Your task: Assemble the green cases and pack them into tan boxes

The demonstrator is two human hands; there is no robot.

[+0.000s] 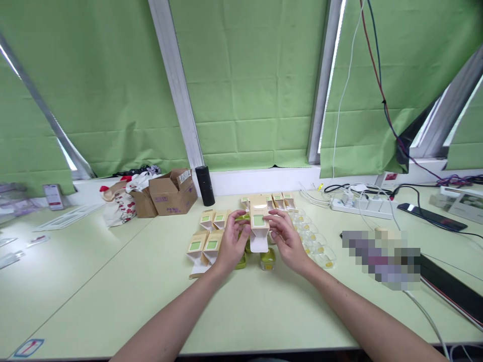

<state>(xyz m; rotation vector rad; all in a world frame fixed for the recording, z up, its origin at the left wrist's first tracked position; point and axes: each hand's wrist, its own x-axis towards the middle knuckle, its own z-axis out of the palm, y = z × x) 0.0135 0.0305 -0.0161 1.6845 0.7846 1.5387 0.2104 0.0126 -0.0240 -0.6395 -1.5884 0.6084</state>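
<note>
My left hand [231, 245] and my right hand [287, 240] both grip one small tan carton [258, 218] with a green square window, held upright above the table with its white bottom flap hanging open. Under it on the table stand small green jars [267, 258]. Left of my hands lie several more tan cartons [206, 246] with open flaps. Further cartons [282, 200] stand behind the held one. A row of clear plastic lids or cups [317, 246] with yellow centres runs to the right of my right hand.
A black cylinder bottle [205, 185] and an open cardboard box [172, 191] stand at the back by the window sill. A white power strip [362, 204] with cables lies at the right back. A black flat device [430, 216] and a pale green tabletop [113, 281] surround the work.
</note>
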